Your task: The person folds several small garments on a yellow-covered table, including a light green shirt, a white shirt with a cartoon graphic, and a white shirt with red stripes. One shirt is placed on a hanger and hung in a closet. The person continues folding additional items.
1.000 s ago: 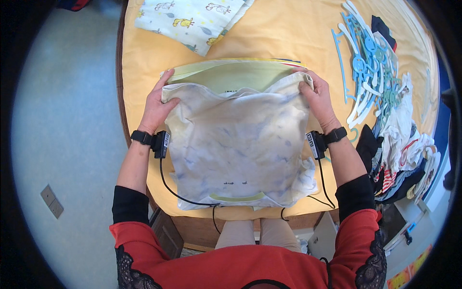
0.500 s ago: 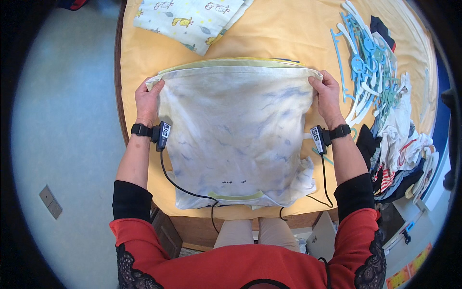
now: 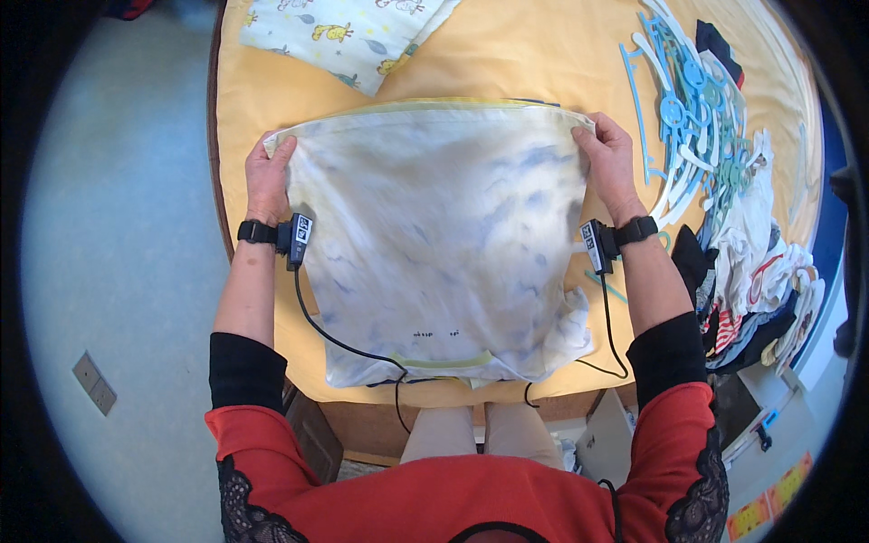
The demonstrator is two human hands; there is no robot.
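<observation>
A pale tie-dyed shirt [image 3: 434, 226] with bluish smudges lies spread in front of me, its neckline toward my body and its hem at the far side. My left hand [image 3: 269, 181] pinches the far left corner of the hem, thumb on top. At the far right corner my right hand [image 3: 608, 161] grips the hem the same way. Between the hands the hem is stretched nearly straight. A yellowish edge of fabric shows just beyond it. One sleeve [image 3: 568, 330] lies bunched at the near right.
The shirt is on a bed with a yellow-orange sheet [image 3: 516, 54]. A giraffe-print cloth [image 3: 348, 41] lies at the far left. Blue and white hangers [image 3: 679, 113] are heaped at the right, beside piled clothes [image 3: 751, 281]. Black cables [image 3: 339, 339] run from devices strapped to both wrists.
Both hands have shifted slightly away from me and to the left, carrying the shirt's hem with them. Their grip stays the same.
</observation>
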